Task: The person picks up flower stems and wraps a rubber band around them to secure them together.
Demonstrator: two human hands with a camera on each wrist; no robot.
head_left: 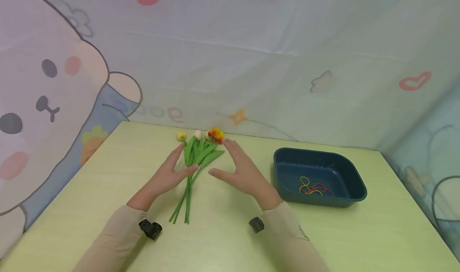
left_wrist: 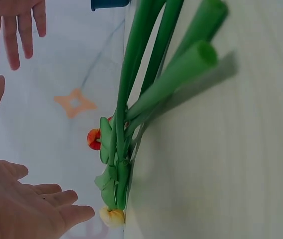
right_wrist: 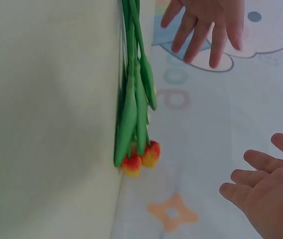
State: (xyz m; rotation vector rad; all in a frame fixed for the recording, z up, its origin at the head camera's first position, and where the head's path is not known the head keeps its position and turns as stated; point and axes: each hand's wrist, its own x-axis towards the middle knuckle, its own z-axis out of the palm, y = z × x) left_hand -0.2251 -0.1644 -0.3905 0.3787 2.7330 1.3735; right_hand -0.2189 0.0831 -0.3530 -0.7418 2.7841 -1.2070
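A bunch of artificial tulips (head_left: 195, 156) lies on the table, its green stems crossing and pointing toward the person. The blooms at the far end are yellow, white and red-orange; a red-orange bloom (right_wrist: 150, 153) shows clearly in the right wrist view. My left hand (head_left: 166, 177) hovers at the left of the bunch, fingers extended and thumb apart. On the other side my right hand (head_left: 248, 176) is held up likewise, palm turned inward. Both wrist views show the hands apart from the flowers, with nothing in them.
At the right of the table (head_left: 230, 240) stands a dark blue tray (head_left: 320, 202). Several yellow and red rubber bands (head_left: 316, 189) lie inside it. A printed cloth backdrop (head_left: 251, 64) hangs behind the table's far edge.
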